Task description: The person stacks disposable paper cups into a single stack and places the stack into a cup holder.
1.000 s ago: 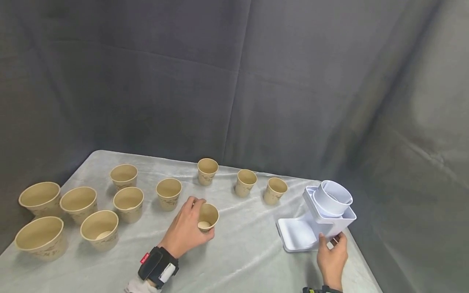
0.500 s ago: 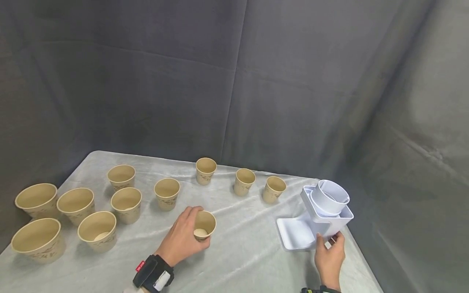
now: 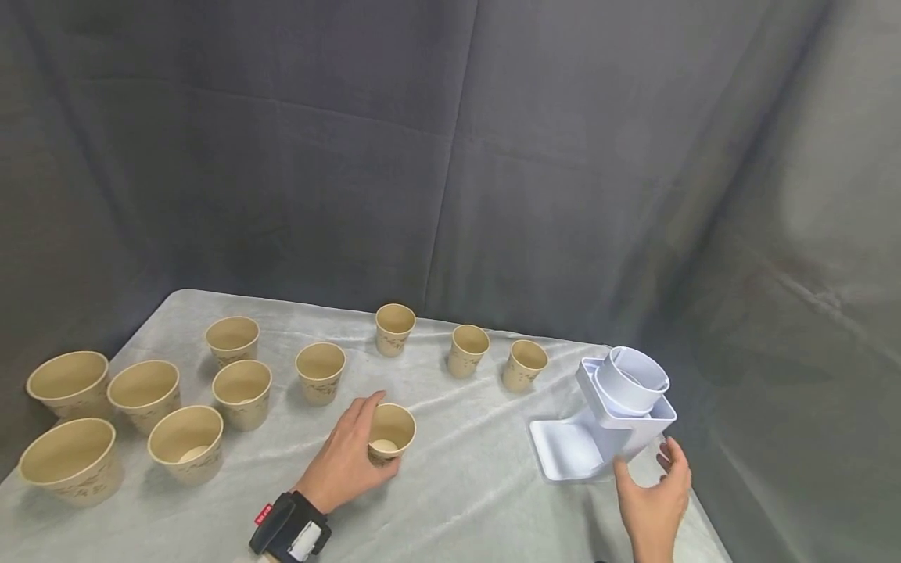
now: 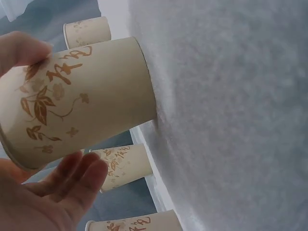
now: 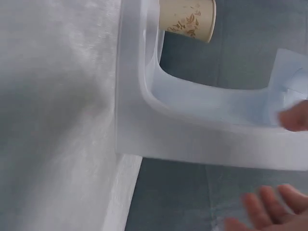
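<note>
My left hand (image 3: 346, 460) is spread around a beige paper cup (image 3: 392, 428), fingers and thumb on its left and near side. In the left wrist view the cup (image 4: 86, 91) shows a brown leaf print, its base at the table; the thumb (image 4: 21, 50) lies over its side and the fingers (image 4: 82, 185) look straight and loose by its rim. To the right stands a white plastic stand (image 3: 626, 422) with a flat foot and a ring on top. My right hand (image 3: 655, 496) is just off the stand's right side, fingers parted, holding nothing.
Beige paper cups of several sizes stand upright on the cloth-covered table (image 3: 479, 500). Large ones (image 3: 73, 461) are at the left and smaller ones (image 3: 468, 352) along the back. A grey curtain (image 3: 352, 156) closes off the back and sides.
My left hand and the cup shifted slightly left and toward me, and the hand's fingers now look looser. My right hand let go of the white stand and drew back to the right.
</note>
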Motion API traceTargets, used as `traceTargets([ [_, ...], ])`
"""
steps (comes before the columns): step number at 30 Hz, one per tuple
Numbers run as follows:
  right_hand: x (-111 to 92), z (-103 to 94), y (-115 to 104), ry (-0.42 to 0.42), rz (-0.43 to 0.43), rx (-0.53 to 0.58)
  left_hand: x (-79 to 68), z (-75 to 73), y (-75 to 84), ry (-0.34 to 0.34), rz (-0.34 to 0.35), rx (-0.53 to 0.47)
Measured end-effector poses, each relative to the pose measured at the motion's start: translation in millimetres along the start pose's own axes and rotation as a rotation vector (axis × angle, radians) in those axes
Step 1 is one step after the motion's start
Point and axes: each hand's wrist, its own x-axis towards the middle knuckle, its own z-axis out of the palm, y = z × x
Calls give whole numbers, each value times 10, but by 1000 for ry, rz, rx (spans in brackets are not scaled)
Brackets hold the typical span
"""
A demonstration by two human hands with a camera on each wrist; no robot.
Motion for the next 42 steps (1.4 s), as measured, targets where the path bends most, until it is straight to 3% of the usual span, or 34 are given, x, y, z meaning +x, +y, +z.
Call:
traceTargets([
  [5, -96, -71, -136, 240, -92, 93, -10, -5, 4, -9, -29, -63],
  [9, -136, -17, -440, 327, -308, 246, -15, -3, -4, -11, -35, -99],
  [13, -178, 114, -929, 276, -566, 410, -16, 1, -28, -3, -26, -122],
  [18, -206, 383, -1333, 40, -725, 403, -7, -1, -57, -9, -61, -165],
  [23, -146, 769, -1331, -172, -750, 302, 4, 34, -78, -12, -82, -195],
  [27, -86, 1037, -1292, -259, -729, 255, 2, 64, -80, 6, -75, -225],
  [36, 59, 1477, -1126, -322, -656, 154, -2, 89, -91, -35, -94, -220],
  [42, 161, 1698, -982, -316, -620, 63, -9, 60, -91, -55, -111, -220],
])
